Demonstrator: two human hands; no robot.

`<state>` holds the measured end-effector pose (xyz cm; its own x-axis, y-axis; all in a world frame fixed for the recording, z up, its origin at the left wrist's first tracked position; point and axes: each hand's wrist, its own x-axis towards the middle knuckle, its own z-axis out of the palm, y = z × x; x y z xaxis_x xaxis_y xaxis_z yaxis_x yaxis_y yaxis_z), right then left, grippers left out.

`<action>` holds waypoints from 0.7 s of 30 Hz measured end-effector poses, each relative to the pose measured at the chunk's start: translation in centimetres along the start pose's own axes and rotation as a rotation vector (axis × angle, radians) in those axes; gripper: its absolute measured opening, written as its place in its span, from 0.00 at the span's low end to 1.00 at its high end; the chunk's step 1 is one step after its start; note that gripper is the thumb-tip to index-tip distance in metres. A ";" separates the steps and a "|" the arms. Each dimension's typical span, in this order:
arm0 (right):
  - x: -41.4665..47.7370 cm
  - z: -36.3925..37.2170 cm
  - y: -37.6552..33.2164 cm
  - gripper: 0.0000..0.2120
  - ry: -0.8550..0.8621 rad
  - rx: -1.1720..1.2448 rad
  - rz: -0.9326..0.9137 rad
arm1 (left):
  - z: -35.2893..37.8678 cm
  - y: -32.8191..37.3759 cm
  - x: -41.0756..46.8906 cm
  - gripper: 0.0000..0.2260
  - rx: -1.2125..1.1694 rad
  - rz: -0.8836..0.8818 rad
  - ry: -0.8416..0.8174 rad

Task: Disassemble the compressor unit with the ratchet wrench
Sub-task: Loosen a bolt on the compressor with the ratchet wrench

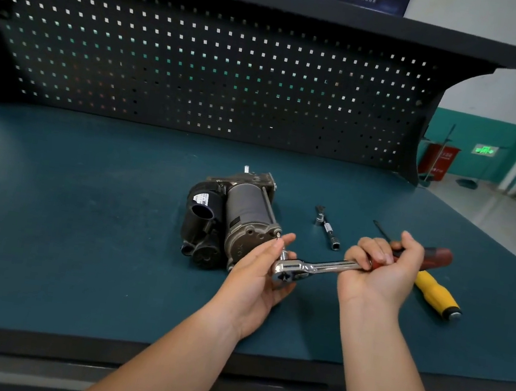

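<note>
The right hand gripped the ratchet handle; the left hand held its head just beside the compressor.

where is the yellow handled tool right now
Head view: the yellow-handled tool lies on the bench at right, just right of the right hand gripping the ratchet wrench, in front of the red-handled screwdriver.

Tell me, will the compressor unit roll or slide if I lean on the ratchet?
Likely heavy: the compressor unit looks mostly cast metal. Rolling seems unlikely, as the black housing beside its cylinder rests on the bench. Sliding is possible: no clamp shows; left hand and right hand hold the ratchet wrench.
</note>
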<state>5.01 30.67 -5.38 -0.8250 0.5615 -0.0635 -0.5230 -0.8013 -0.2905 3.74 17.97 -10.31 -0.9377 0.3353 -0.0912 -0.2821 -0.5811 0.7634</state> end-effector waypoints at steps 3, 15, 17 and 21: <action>0.3 0.4 0.0 0.12 0.052 0.014 0.017 | -0.2 0.2 0.2 0.10 -0.044 -0.014 0.004; 0.2 3.6 0.1 0.12 -0.036 -0.223 -0.074 | -0.1 0.5 -0.1 0.08 -0.076 -0.080 0.035; 0.0 4.5 0.2 0.13 -0.126 -0.325 -0.093 | -0.1 0.5 -0.1 0.08 -0.046 -0.097 0.025; -1.1 6.7 1.1 0.14 -0.359 -0.591 -0.168 | 0.0 0.6 0.1 0.08 -0.006 -0.105 0.014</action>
<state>3.91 27.86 0.74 -0.8161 0.4834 0.3166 -0.5296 -0.4064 -0.7446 3.51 17.67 -9.90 -0.9056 0.3841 -0.1800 -0.3805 -0.5477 0.7452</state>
